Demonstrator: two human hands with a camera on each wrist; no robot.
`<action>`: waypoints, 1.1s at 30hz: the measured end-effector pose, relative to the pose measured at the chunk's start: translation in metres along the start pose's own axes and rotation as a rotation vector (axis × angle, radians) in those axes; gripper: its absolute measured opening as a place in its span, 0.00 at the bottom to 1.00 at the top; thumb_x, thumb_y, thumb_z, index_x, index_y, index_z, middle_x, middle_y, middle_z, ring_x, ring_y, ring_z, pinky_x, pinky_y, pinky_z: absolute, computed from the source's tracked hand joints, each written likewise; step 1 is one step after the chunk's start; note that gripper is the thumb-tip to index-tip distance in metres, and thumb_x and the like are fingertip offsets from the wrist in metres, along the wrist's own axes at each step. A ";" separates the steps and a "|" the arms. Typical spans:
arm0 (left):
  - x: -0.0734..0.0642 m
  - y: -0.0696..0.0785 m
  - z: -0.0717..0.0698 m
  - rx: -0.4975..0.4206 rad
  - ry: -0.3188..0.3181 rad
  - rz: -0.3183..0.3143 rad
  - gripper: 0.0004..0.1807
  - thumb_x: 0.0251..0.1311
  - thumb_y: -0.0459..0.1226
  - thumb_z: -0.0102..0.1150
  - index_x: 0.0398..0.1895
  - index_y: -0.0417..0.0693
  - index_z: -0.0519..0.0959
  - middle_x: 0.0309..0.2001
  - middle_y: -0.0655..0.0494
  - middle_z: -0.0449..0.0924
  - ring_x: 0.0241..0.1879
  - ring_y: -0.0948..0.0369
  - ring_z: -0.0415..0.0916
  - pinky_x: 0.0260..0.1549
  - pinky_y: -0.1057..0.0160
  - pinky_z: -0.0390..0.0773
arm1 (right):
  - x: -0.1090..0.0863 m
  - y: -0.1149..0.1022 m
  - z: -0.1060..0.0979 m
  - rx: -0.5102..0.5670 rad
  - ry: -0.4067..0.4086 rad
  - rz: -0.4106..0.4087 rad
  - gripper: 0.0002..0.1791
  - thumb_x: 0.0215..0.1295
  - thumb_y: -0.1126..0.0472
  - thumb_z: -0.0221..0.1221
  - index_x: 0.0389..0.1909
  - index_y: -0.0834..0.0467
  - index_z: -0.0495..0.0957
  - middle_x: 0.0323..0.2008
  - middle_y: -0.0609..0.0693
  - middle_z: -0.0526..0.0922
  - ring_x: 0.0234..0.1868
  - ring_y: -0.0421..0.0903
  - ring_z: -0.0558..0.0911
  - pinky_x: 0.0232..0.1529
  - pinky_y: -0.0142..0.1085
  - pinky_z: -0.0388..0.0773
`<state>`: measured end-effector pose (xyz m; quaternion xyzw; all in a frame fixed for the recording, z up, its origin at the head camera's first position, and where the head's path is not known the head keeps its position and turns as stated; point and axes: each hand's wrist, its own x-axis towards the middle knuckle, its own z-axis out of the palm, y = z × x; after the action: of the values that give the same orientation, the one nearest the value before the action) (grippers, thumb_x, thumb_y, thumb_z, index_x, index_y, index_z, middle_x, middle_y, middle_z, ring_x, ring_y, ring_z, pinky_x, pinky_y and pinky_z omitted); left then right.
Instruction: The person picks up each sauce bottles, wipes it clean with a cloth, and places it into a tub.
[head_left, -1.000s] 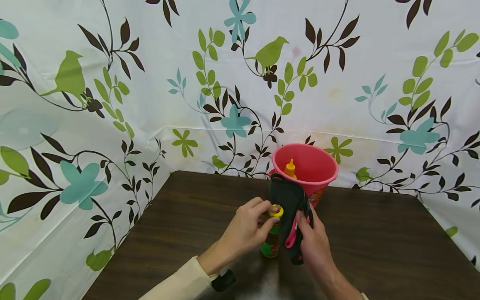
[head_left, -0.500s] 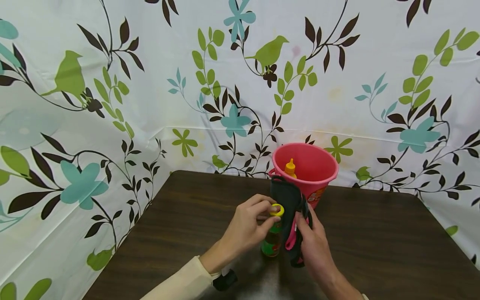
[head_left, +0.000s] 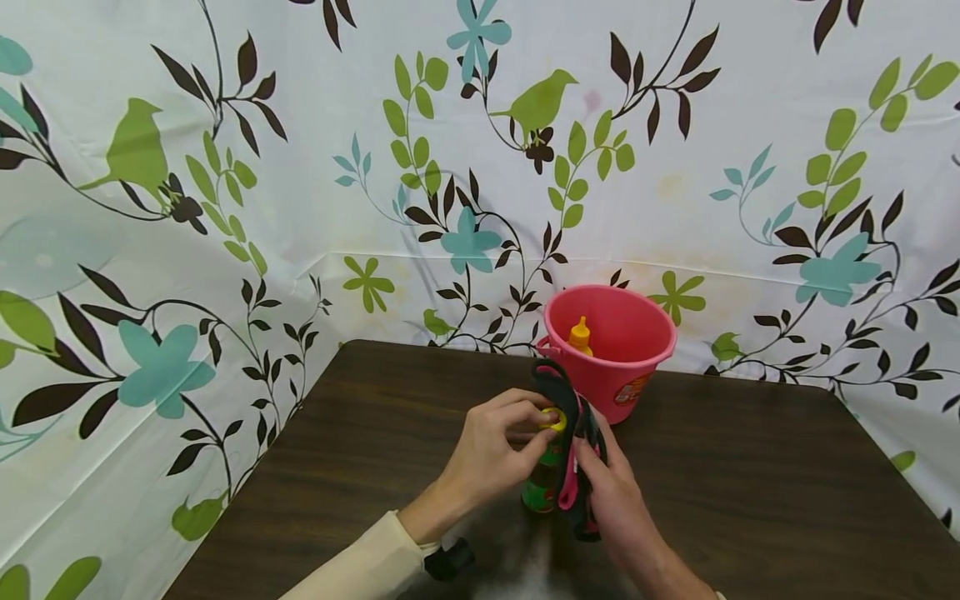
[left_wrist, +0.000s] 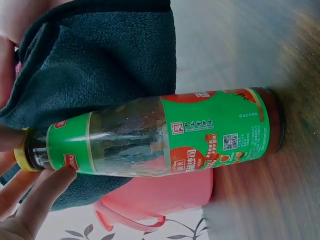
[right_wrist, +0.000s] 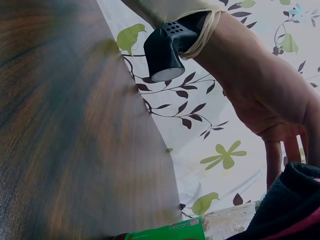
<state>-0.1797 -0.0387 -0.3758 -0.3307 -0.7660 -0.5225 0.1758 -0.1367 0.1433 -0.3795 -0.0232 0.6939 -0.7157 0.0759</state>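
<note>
My left hand (head_left: 491, 446) grips the neck of an upright ketchup bottle (left_wrist: 215, 130), its fingers around the yellow cap (left_wrist: 21, 156). The bottle has green labels and stands on the table. Behind it, touching or nearly touching its side, hangs a dark green fleecy cloth (left_wrist: 110, 60) with pink on its inner side. My right hand (head_left: 617, 492) holds this cloth bunched up, the thumb pressed on its near side. In the head view the cloth and left fingers hide part of the bottle. Only the bottle's edge shows in the right wrist view, beside the cloth (head_left: 557, 387).
A pink bucket (head_left: 611, 396) stands just behind the hands, with a yellow-tipped bottle (head_left: 580, 333) inside. The dark wooden table (head_left: 765, 475) meets a patterned white curtain (head_left: 300, 167) at the back and left. A black wrist camera (head_left: 450, 560) sits below my left wrist.
My right hand has moved left with the cloth, closer against the bottle, and the cloth has turned narrower. More of the bucket's front shows. My left hand stays at the cap.
</note>
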 end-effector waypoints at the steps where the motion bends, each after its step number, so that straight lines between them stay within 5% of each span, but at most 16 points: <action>1: 0.000 0.000 0.000 0.000 0.004 0.007 0.03 0.62 0.28 0.71 0.37 0.41 0.88 0.48 0.50 0.87 0.42 0.60 0.92 0.40 0.73 0.86 | 0.000 0.000 0.000 0.003 -0.014 0.003 0.28 0.87 0.49 0.41 0.83 0.38 0.53 0.81 0.51 0.56 0.77 0.56 0.59 0.68 0.49 0.67; 7: 0.000 -0.002 0.000 -0.004 0.016 0.007 0.05 0.61 0.26 0.71 0.39 0.40 0.88 0.42 0.50 0.87 0.40 0.59 0.92 0.40 0.73 0.87 | 0.002 0.004 0.006 -0.006 -0.082 -0.024 0.29 0.87 0.45 0.41 0.83 0.30 0.50 0.84 0.49 0.52 0.81 0.56 0.55 0.77 0.65 0.58; 14: 0.002 -0.004 0.001 -0.020 0.005 -0.005 0.05 0.60 0.25 0.70 0.37 0.40 0.87 0.41 0.50 0.87 0.41 0.59 0.92 0.42 0.69 0.88 | 0.006 0.007 0.010 0.004 -0.083 0.010 0.31 0.86 0.47 0.42 0.83 0.30 0.46 0.83 0.51 0.52 0.79 0.56 0.56 0.74 0.56 0.62; 20: 0.003 -0.005 0.002 -0.056 0.012 -0.005 0.05 0.60 0.24 0.69 0.37 0.39 0.87 0.42 0.50 0.86 0.39 0.60 0.91 0.40 0.68 0.89 | 0.010 0.009 0.010 0.002 -0.080 0.013 0.32 0.87 0.45 0.41 0.84 0.33 0.43 0.83 0.51 0.50 0.79 0.56 0.55 0.77 0.63 0.56; 33: 0.003 -0.005 0.002 -0.044 0.012 0.008 0.03 0.61 0.26 0.70 0.35 0.40 0.86 0.40 0.51 0.86 0.42 0.58 0.91 0.37 0.70 0.88 | 0.017 0.030 0.007 -0.080 -0.067 0.012 0.33 0.85 0.38 0.36 0.84 0.42 0.44 0.79 0.54 0.61 0.74 0.49 0.64 0.67 0.39 0.64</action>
<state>-0.1849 -0.0371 -0.3787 -0.3346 -0.7519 -0.5404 0.1751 -0.1500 0.1337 -0.4100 -0.0458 0.7192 -0.6857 0.1025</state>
